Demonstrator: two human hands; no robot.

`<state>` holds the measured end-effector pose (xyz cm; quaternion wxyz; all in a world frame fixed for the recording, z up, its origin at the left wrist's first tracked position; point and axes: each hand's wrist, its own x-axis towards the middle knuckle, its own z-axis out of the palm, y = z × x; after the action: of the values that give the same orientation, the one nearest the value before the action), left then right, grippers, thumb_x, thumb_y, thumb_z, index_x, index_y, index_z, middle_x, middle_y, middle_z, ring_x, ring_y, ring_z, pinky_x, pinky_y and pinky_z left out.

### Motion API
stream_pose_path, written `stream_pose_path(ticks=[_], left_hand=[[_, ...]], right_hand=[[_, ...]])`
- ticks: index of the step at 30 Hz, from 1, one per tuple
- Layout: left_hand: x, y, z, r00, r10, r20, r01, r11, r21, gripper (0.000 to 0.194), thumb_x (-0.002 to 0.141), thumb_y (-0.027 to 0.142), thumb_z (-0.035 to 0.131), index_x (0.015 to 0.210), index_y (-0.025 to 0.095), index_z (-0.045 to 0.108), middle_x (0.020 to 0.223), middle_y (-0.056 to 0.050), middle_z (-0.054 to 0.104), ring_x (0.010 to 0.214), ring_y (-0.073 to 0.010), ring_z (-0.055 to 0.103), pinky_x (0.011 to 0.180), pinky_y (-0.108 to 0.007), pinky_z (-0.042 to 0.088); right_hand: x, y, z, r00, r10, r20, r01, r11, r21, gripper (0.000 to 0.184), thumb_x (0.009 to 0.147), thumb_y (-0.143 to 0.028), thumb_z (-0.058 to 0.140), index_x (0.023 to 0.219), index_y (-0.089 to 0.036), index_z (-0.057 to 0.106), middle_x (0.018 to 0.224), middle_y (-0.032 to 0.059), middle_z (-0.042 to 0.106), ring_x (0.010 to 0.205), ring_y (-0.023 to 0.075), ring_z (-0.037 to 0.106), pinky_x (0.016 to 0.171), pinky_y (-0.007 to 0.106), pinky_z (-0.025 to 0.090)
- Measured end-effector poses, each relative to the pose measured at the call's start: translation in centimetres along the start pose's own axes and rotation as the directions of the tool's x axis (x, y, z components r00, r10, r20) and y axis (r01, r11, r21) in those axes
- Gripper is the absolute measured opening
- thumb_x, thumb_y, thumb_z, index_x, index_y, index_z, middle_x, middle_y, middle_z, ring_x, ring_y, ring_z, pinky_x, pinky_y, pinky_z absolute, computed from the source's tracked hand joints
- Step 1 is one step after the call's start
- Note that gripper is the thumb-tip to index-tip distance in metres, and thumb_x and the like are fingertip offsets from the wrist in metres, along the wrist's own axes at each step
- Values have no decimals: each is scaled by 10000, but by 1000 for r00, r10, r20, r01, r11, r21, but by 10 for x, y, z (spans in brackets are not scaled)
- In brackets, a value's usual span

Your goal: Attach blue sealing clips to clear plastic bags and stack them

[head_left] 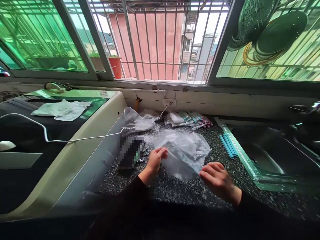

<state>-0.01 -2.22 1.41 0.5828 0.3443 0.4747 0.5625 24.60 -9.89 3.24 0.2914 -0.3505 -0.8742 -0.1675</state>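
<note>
A clear plastic bag (183,151) lies crumpled on the speckled dark countertop (180,191). My left hand (155,160) pinches its left edge with the fingers closed. My right hand (217,178) grips the bag's lower right corner, its fingers curled together. Just left of my left hand sits a blurred-out dark object (130,151) with small dark bits beside it.
A white appliance with a dark glass lid (50,133) stands at the left, a white cable (82,138) across it. A steel sink (272,156) lies at the right, blue strips (228,145) beside it. More clear bags (140,121) and packets (190,119) rest by the wall socket (169,103).
</note>
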Motion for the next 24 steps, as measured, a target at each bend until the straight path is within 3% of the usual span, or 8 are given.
stream_pose_path(ticks=[3,5,9,10,12,15,19,24], left_hand=[[2,-6,-9,998,-61,14,61,998,20,235,483,362,675,513,142,598,507,13,570,453,-80,483,477,-209,387],[2,-6,-15,994,-102,33,102,995,16,228,471,349,683,505,143,591,510,18,571,455,-78,479,468,-202,382],[2,-4,-26,984,-155,84,154,988,28,214,480,334,688,511,142,600,516,10,575,470,-89,482,480,-214,393],[2,-4,-28,983,-161,94,158,987,31,212,486,334,685,511,142,600,515,9,571,475,-91,482,485,-217,395],[2,-4,-31,981,-165,104,162,986,32,208,494,333,681,509,144,595,520,10,566,486,-92,481,495,-218,397],[2,-4,-33,979,-169,117,167,986,26,205,497,333,681,501,152,584,534,11,569,494,-91,475,495,-215,394],[2,-3,-34,978,-167,125,168,986,9,207,493,331,684,496,154,578,525,12,561,489,-91,468,494,-218,391],[2,-3,-33,977,-174,122,177,984,-9,224,482,333,699,507,144,582,525,15,566,486,-80,472,506,-212,391]], right_hand=[[-11,-20,6,999,39,30,-43,992,117,144,825,-175,520,702,-205,589,660,-1,598,693,130,503,696,293,343],[-9,-19,6,997,60,57,-68,983,170,120,817,-199,540,708,-203,590,669,2,603,699,134,505,690,290,349],[10,26,8,965,240,106,-256,950,177,139,819,-245,535,712,-193,605,713,27,630,710,144,519,691,282,379],[16,43,11,939,316,133,-335,927,169,159,818,-265,530,702,-190,608,713,32,634,716,150,526,690,280,389],[29,77,22,841,487,234,-525,840,138,159,795,-268,533,693,-182,617,729,41,643,729,158,548,687,274,402],[48,113,47,621,659,424,-751,656,80,114,743,-243,556,751,-173,645,789,48,664,730,157,572,662,255,411],[72,129,83,561,659,501,-789,608,83,123,698,-263,599,732,-162,662,799,53,677,711,152,578,644,243,411],[86,128,102,503,614,608,-828,545,135,153,644,-274,634,551,-155,609,548,-5,598,538,110,512,539,219,382]])
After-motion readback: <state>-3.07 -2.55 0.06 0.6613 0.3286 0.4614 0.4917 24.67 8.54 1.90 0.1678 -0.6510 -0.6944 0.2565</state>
